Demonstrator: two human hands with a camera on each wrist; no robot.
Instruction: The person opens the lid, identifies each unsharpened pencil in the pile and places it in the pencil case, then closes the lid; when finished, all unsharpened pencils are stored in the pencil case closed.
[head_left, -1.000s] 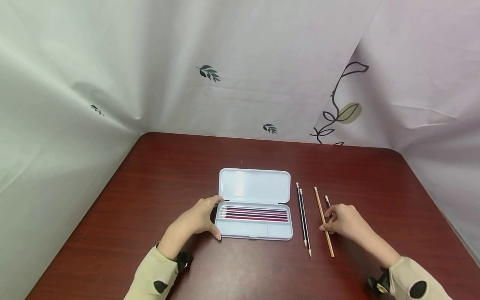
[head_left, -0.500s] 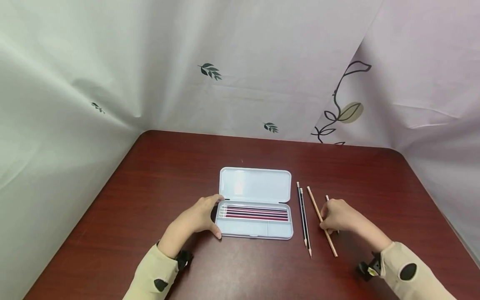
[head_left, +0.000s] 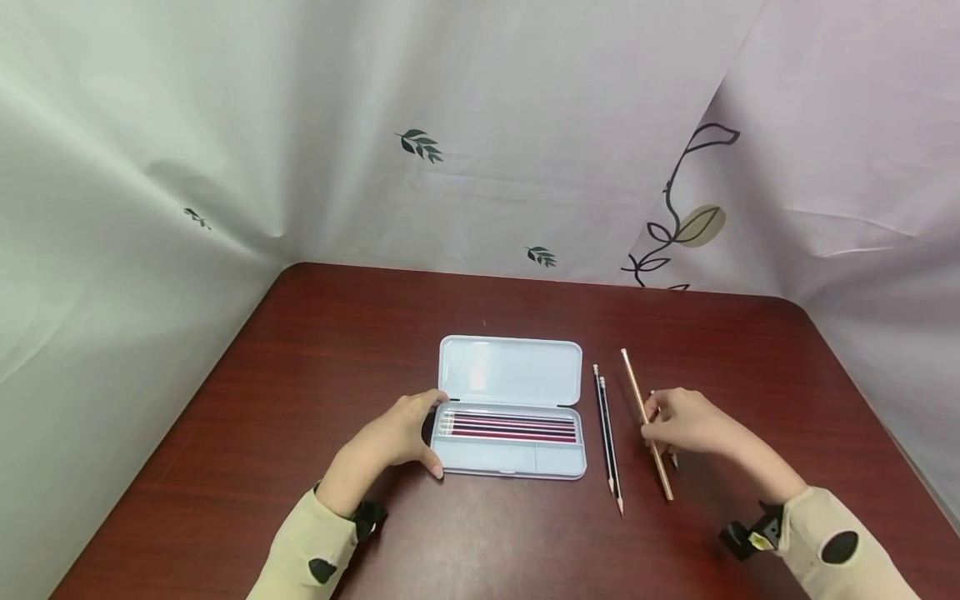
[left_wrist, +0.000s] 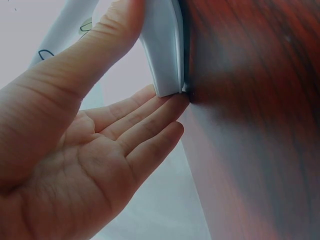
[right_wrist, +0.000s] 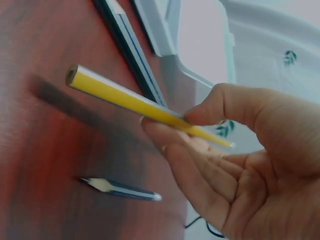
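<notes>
My left hand [head_left: 397,433] holds the left end of an open pale pencil case [head_left: 480,457], thumb at its front edge and fingers at the back. The left wrist view shows those fingers [left_wrist: 150,112] fairly straight against the case's edge [left_wrist: 167,55]. Several striped pencils [head_left: 513,427] lie in its long back compartment. My right hand [head_left: 686,421] pinches a yellow pencil [right_wrist: 115,97] between thumb and fingers, around mid-length. Its flat, unsharpened end points toward me, raised above its shadow. Partly hidden behind that hand, a short dark pencil [right_wrist: 132,192] lies on the table.
Two dark sharpened pencils [head_left: 607,442] lie side by side between the case and my right hand. The case's lid [head_left: 525,371] leans back, hinged open. Pale patterned cloth [head_left: 480,167] hangs behind the reddish-brown table [head_left: 360,308].
My right hand has taken hold of the yellow pencil, whose far end swung left; it now sits slightly farther from me, lifted off the table. My left hand and the case stay put.
</notes>
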